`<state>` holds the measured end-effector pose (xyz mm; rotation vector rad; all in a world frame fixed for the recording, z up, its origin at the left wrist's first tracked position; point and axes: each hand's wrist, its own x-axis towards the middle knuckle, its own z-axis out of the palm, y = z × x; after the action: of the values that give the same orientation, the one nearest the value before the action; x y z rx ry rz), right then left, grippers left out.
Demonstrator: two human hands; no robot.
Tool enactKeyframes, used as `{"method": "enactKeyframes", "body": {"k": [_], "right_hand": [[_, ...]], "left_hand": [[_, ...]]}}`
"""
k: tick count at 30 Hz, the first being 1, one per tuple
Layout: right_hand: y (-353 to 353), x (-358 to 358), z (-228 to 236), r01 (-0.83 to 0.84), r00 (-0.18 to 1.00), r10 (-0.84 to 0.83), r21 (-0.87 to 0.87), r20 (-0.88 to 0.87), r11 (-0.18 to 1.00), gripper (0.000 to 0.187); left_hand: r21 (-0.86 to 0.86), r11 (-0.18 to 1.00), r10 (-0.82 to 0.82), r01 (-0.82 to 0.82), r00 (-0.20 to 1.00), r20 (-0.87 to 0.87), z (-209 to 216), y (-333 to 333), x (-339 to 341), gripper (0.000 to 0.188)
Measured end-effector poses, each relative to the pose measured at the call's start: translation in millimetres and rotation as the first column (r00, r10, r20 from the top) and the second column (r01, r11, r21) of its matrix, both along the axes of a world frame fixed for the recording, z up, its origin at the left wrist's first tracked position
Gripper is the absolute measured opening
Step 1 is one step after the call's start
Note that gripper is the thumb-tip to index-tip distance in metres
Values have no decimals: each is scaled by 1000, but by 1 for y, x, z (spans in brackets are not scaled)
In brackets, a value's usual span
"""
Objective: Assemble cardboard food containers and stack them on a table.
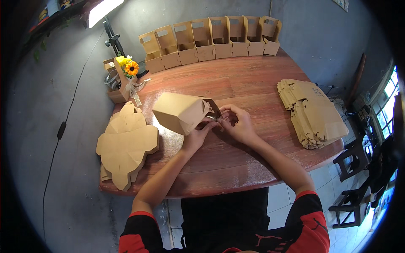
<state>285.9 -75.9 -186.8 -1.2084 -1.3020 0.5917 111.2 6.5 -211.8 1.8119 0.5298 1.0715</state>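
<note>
A partly folded brown cardboard box [179, 111] is tilted on its side above the middle of the table, its closed end toward the left. My left hand [196, 138] grips it from below, near its open right end, with the fingertips partly hidden by the cardboard. At that end my right hand [237, 124] pinches the edge of a darker, shaded flap [214, 109]. The fingertips of both hands nearly meet there.
Several folded carriers with cut-out handles [200, 36] line the table's [253, 156] back edge. Flat cardboard blanks [126, 139] lie at left, another stack [314, 111] at right. A lamp [103, 12], a holder [119, 93] and flowers [131, 68] stand at back left.
</note>
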Motion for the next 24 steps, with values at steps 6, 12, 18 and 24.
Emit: {"method": "enactKeyframes", "body": {"k": [6, 12, 18, 24], "right_hand": [[-4, -3, 7, 73, 996, -72, -7, 56, 997, 29], [-3, -3, 4, 55, 998, -55, 12, 25, 998, 27], [-1, -3, -2, 76, 997, -77, 14, 27, 997, 29], [-4, -7, 0, 84, 995, -85, -23, -43, 996, 32]], "left_hand": [[229, 969, 119, -95, 988, -95, -1, 3, -2, 18], [53, 998, 36, -31, 994, -103, 5, 0, -1, 16], [147, 987, 81, -68, 993, -84, 6, -1, 0, 17], [301, 948, 141, -104, 984, -105, 6, -2, 0, 20]]}}
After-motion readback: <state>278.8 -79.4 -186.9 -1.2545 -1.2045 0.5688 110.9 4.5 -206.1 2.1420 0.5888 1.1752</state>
